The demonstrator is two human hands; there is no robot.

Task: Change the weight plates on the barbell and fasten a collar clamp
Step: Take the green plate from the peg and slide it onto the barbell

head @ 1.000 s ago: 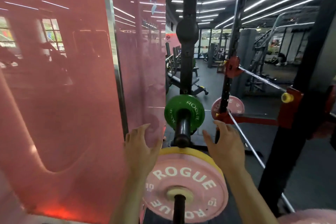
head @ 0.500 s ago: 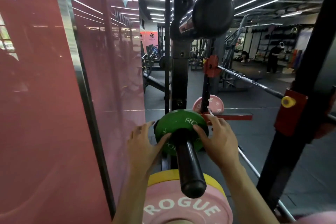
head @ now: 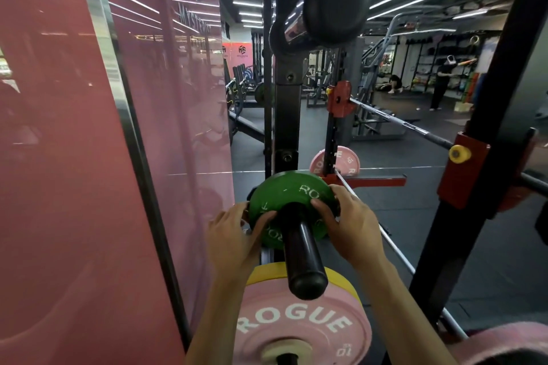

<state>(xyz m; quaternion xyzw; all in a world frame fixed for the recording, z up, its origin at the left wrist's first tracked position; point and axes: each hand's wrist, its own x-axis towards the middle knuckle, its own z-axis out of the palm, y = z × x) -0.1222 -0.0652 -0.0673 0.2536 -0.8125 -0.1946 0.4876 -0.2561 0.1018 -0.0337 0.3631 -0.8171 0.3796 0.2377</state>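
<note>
A small green ROGUE plate (head: 289, 197) sits on a black storage peg (head: 301, 252) of the rack, just below the middle of the view. My left hand (head: 234, 235) grips its left rim and my right hand (head: 347, 224) grips its right rim, thumbs on the face. Below, a pink ROGUE plate (head: 299, 323) with a yellow plate (head: 267, 274) behind it hangs on a lower peg. The barbell (head: 406, 124) lies across red hooks at the right. No collar clamp shows.
A pink mirrored wall (head: 89, 157) stands close on the left. Black rack uprights (head: 289, 83) rise ahead and at the right (head: 474, 157). A black plate (head: 335, 6) sits on an upper peg. Another pink plate (head: 344, 161) stands further back. People stand far right.
Both hands rose from above the pink plate to the green plate and now grip its rim on either side. The view has moved closer to the rack.
</note>
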